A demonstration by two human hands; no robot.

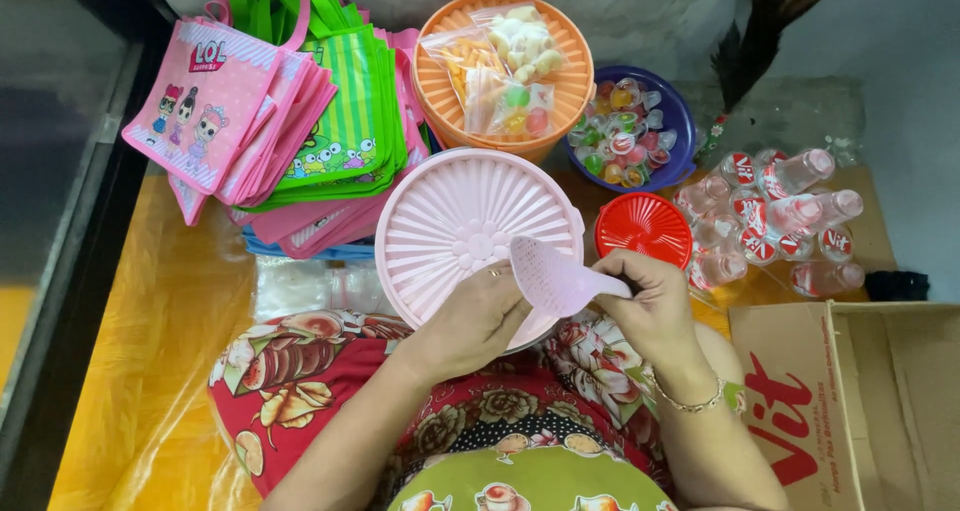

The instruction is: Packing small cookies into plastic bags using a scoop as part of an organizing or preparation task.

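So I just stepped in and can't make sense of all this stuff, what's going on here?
A seated person holds a pink rice scoop by its handle in the right hand, while the left hand rests on a large pink ribbed lid on their lap. Around it lie an orange tub with snack packets, a purple bowl of jelly cups, a red lid, small water bottles, stacked gift bags and a cardboard box.

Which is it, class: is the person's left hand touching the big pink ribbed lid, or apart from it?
Touching. The head view shows the left hand resting on the near edge of the pink lid, fingers on its surface.
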